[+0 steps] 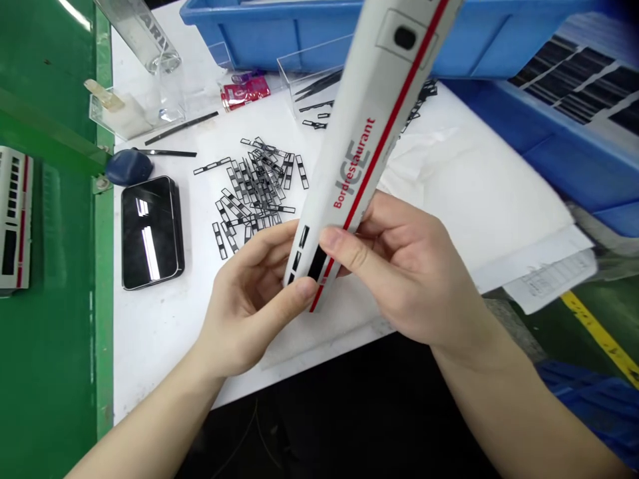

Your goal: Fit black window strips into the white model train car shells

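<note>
A white model train car body (359, 113) with a red stripe and the lettering "Bordrestaurant" is held tilted above the table, its lower end toward me. My left hand (249, 299) wraps round that lower end, thumb at its edge beside the small windows. My right hand (404, 266) grips the body a little higher, the thumb pressed beside a dark window strip (318, 263); its other fingers are partly hidden behind the body. Beyond my left hand lies a loose pile of small black window frames (257, 183).
A dark glossy box (151, 233) lies at left near a blue rounded object (128, 167). Clear trays (134, 116), a red packet (245, 92) and a bottle (144, 33) stand behind. Blue bins (269, 33) line the back. Another train body (14, 219) rests at far left.
</note>
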Motion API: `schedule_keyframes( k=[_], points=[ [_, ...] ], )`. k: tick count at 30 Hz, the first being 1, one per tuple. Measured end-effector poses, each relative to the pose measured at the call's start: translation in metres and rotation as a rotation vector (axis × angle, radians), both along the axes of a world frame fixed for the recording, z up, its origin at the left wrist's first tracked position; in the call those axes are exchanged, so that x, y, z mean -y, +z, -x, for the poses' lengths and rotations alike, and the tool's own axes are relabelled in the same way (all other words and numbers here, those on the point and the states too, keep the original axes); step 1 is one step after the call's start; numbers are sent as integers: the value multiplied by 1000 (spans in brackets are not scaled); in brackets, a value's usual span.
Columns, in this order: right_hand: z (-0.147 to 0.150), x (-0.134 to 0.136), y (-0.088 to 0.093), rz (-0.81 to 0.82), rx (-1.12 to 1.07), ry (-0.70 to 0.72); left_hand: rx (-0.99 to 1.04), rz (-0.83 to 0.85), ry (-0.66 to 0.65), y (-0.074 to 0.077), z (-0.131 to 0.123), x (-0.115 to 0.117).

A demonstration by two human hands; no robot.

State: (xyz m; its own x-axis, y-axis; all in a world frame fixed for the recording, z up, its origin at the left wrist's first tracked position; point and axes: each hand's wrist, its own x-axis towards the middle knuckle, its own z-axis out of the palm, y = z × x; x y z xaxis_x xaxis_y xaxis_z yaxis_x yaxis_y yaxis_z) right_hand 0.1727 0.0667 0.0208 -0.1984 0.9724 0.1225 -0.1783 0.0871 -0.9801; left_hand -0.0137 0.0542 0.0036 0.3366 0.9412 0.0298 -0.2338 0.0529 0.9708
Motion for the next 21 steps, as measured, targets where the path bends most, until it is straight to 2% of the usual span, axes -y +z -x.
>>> schedule_keyframes(
  k=[4, 8, 12, 16, 21],
  points=[
    [-9, 2, 3, -15, 134, 163, -6, 17, 1, 0, -1, -2],
    [-15, 10, 3, 10, 125, 298, 11, -11, 6, -3, 0, -5],
    [-12, 20, -1, -20, 274, 262, 37, 45, 67, -4, 2, -5],
    [-6, 27, -2, -25, 388, 222, 75, 79, 74, -1, 2, -3],
    [-1, 28, 0, 0, 435, 202, -16, 66, 173, 2, -2, -1]
  ],
)
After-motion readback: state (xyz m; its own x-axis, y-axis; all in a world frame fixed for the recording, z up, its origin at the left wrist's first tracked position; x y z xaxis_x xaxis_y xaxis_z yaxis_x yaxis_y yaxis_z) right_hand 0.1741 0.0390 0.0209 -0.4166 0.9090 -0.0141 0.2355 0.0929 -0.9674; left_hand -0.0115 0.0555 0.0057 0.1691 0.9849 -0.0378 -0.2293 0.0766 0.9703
